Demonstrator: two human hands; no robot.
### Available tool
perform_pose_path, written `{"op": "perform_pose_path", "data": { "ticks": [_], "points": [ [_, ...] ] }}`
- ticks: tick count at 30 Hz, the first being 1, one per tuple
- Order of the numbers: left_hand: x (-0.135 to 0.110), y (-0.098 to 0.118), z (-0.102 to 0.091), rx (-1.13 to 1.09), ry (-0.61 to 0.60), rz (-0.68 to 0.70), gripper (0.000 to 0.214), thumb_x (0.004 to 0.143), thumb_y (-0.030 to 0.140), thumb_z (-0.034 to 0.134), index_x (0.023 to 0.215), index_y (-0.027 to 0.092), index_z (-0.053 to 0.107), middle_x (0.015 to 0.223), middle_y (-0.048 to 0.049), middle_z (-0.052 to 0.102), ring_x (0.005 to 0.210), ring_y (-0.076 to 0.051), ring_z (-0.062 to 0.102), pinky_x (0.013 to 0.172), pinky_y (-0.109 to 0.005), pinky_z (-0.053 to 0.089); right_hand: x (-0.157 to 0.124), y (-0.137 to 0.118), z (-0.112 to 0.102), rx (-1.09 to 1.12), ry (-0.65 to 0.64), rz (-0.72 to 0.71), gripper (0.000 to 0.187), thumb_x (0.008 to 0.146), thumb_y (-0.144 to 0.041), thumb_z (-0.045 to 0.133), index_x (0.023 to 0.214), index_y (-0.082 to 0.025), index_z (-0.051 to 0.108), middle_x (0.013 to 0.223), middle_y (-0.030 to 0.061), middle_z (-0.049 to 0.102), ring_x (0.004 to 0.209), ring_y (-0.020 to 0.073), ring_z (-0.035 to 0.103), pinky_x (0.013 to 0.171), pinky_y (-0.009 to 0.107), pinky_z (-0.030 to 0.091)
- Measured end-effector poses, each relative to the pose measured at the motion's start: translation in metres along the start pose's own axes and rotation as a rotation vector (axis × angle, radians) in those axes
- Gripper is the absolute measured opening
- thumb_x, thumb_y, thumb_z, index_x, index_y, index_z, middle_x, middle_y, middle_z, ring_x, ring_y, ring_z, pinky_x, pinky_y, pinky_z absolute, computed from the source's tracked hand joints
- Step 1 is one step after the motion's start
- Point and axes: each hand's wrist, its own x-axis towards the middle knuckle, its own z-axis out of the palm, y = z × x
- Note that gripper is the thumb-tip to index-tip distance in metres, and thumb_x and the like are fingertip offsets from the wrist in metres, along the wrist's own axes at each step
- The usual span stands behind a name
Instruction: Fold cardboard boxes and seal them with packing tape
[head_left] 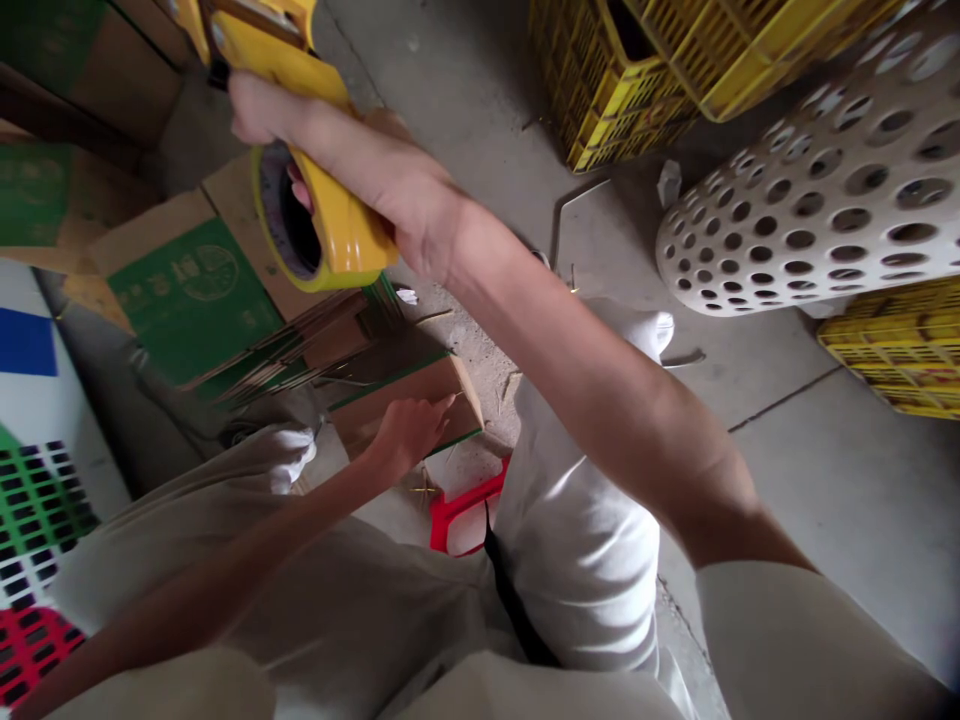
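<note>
High at the upper left, my right hand (274,110) is wrapped round a yellow hand-held tape dispenser (281,50). Its wide roll of yellow tape (349,225) hangs below my wrist, the dark core facing left; part of the dispenser is hidden by my hand and forearm. Lower down, between my knees, my left hand (409,432) rests on a brown cardboard box (465,390) with green edges. The fingers of that hand are stretched out across the cardboard, holding no tool.
Flattened green-and-brown cartons (195,290) lean in a stack on the left. A red plastic frame (469,505) is below the box. Yellow crates (615,100) stand at upper right, beside a pale perforated plastic chair or basket (810,210). Multicoloured mesh (37,520) sits at left.
</note>
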Motion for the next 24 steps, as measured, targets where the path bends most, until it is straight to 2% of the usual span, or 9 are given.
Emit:
{"op": "perform_pose_path", "data": {
  "ticks": [2, 4, 7, 10, 15, 19, 22, 24],
  "points": [
    [0.002, -0.001, -0.002, 0.024, 0.014, 0.013, 0.057, 0.115, 0.043, 0.035, 0.167, 0.03, 0.054, 0.108, -0.0179, 0.081, 0.104, -0.036, 0.079, 0.079, -0.04, 0.051, -0.005, 0.004, -0.001, 0.035, -0.036, -0.106, 0.031, 0.092, -0.045, 0.078, 0.097, -0.019, 0.061, 0.079, -0.0063, 0.056, 0.068, 0.0065, 0.056, 0.061, 0.013, 0.057],
    [0.003, -0.002, -0.005, 0.03, 0.038, 0.032, 0.057, 0.115, 0.047, 0.034, 0.164, 0.03, 0.058, 0.107, -0.0179, 0.082, 0.103, -0.037, 0.079, 0.078, -0.04, 0.052, -0.008, 0.005, -0.001, 0.054, -0.063, -0.128, 0.032, 0.087, -0.041, 0.081, 0.099, -0.019, 0.062, 0.078, -0.0059, 0.056, 0.067, 0.0074, 0.058, 0.06, 0.014, 0.058],
    [0.003, -0.004, -0.005, 0.013, 0.062, 0.04, 0.06, 0.114, 0.052, 0.036, 0.168, 0.033, 0.051, 0.106, -0.0164, 0.082, 0.098, -0.035, 0.079, 0.077, -0.04, 0.051, -0.011, 0.003, -0.002, 0.05, -0.083, -0.099, 0.031, 0.086, -0.035, 0.082, 0.105, -0.018, 0.064, 0.079, -0.0053, 0.06, 0.059, 0.0069, 0.055, 0.057, 0.017, 0.058],
    [0.002, -0.006, 0.0, 0.003, 0.069, 0.042, 0.061, 0.113, 0.047, 0.041, 0.172, 0.036, 0.043, 0.107, -0.0148, 0.083, 0.099, -0.034, 0.079, 0.078, -0.039, 0.051, -0.012, 0.001, -0.005, 0.025, -0.071, -0.095, 0.028, 0.087, -0.036, 0.08, 0.098, -0.018, 0.061, 0.076, -0.006, 0.059, 0.057, 0.0059, 0.053, 0.059, 0.016, 0.059],
    [0.001, -0.008, 0.004, 0.014, 0.101, 0.06, 0.059, 0.114, 0.05, 0.037, 0.17, 0.034, 0.047, 0.107, -0.0154, 0.082, 0.098, -0.034, 0.079, 0.078, -0.039, 0.051, -0.013, -0.001, -0.006, -0.012, -0.076, -0.085, 0.019, 0.089, -0.032, 0.072, 0.091, -0.018, 0.059, 0.072, -0.0051, 0.056, 0.062, 0.008, 0.056, 0.058, 0.017, 0.058],
    [-0.004, -0.01, 0.002, 0.008, 0.072, 0.009, 0.066, 0.112, 0.059, 0.037, 0.173, 0.035, 0.041, 0.106, -0.0161, 0.082, 0.096, -0.035, 0.079, 0.078, -0.04, 0.051, -0.016, -0.003, -0.004, 0.016, -0.042, -0.037, 0.025, 0.083, -0.032, 0.078, 0.096, -0.019, 0.06, 0.079, -0.0042, 0.059, 0.065, 0.0086, 0.058, 0.055, 0.017, 0.058],
    [-0.014, -0.015, 0.004, -0.011, 0.051, -0.034, 0.065, 0.112, 0.057, 0.038, 0.173, 0.035, 0.04, 0.106, -0.0158, 0.081, 0.098, -0.036, 0.079, 0.081, -0.042, 0.053, -0.016, -0.002, -0.004, -0.016, -0.051, -0.047, 0.027, 0.085, -0.037, 0.078, 0.092, -0.02, 0.058, 0.077, -0.0046, 0.058, 0.061, 0.0076, 0.056, 0.057, 0.016, 0.058],
    [-0.021, -0.02, 0.009, -0.019, 0.028, -0.053, 0.064, 0.112, 0.054, 0.041, 0.172, 0.034, 0.043, 0.114, -0.0163, 0.081, 0.102, -0.037, 0.077, 0.084, -0.045, 0.055, -0.013, 0.001, -0.006, -0.038, -0.051, -0.092, 0.031, 0.085, -0.044, 0.077, 0.087, -0.021, 0.056, 0.073, -0.0049, 0.056, 0.062, 0.0079, 0.055, 0.057, 0.015, 0.058]
  ]
}}
